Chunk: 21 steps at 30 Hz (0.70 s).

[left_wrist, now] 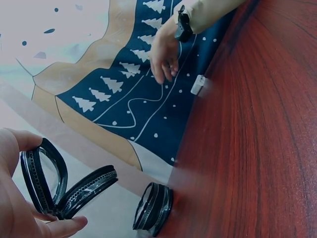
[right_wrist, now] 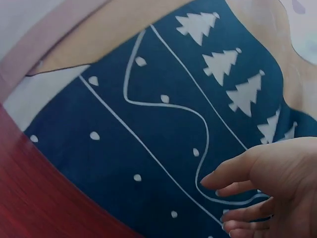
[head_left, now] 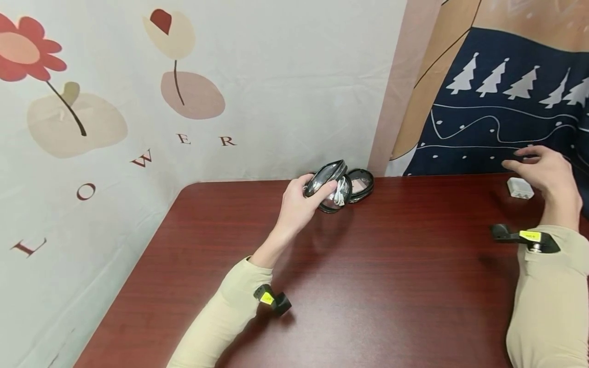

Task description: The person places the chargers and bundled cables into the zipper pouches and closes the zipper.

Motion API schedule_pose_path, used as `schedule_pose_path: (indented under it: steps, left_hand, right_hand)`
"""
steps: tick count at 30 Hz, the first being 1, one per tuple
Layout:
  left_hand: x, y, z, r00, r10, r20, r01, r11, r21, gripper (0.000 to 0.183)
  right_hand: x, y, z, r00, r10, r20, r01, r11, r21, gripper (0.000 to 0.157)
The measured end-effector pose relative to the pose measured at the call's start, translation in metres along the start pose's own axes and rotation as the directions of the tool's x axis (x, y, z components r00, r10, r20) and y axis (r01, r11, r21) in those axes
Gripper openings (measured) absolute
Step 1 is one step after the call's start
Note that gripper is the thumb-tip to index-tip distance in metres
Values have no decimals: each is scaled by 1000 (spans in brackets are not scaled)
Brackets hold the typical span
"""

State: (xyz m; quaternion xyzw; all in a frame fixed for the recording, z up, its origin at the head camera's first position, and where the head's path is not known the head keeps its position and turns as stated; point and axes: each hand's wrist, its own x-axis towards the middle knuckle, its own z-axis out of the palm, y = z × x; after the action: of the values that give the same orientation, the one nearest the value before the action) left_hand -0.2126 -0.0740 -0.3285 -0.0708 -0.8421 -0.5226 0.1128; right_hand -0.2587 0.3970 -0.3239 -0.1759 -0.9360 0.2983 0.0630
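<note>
My left hand [head_left: 296, 204] grips a small clear zip case [head_left: 325, 178] with black edging, near the back edge of the table. Its two halves stand apart like a clamshell, plain in the left wrist view, where the thumb and fingers hold the case [left_wrist: 89, 191]. A coiled white cable [head_left: 340, 191] shows inside it. Beside it on the table lies a second round black-edged case [head_left: 361, 185], with something pale inside. My right hand [head_left: 547, 171], fingers loosely bent and holding nothing, is above the table's back right, close to a small white block [head_left: 521, 188].
A reddish-brown wooden table [head_left: 391, 286] spans the front. Behind it hangs a pale printed cloth [head_left: 285, 92] with flowers and letters. At the right, a dark blue area with white trees [head_left: 492, 122] adjoins the table's back edge.
</note>
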Motion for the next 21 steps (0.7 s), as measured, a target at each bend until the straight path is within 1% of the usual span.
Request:
schedule_pose_path:
  steps: [4,5,7,11,12,13,15,18,21]
  left_hand:
    - [0,0,0,1000,0,1,0,1000,-9,47]
    - [0,0,0,1000,1,2,-1,1000,-11,47]
    - [1,0,1,1000,4,6,-4,1000,-13,46]
    - [2,-1,2,1000,5,8,-5,1000,-15,46]
    - [2,-2,2,1000,7,8,-7,1000,-15,45]
    - [2,-2,2,1000,9,9,-8,1000,-15,45]
    - [2,-2,2,1000,13,11,-13,1000,-15,45]
    - [2,-3,2,1000,17,13,-16,1000,-19,44]
    - [2,-3,2,1000,17,10,-16,1000,-21,44]
  right_hand:
    - [3,13,0,998,63,9,-63,998,6,71]
    - [7,18,2,997,82,10,-82,996,16,72]
    - [32,48,11,995,95,-8,-95,995,26,77]
    - [89,115,35,996,91,-17,-90,996,27,91]
    - [98,128,39,997,79,-14,-79,997,23,96]
    - [99,132,41,997,72,-2,-72,997,17,96]
    - [93,128,43,997,73,25,-74,997,3,96]
    - [71,106,39,994,81,73,-79,997,-23,94]
    - [51,82,34,990,99,96,-95,994,-47,88]
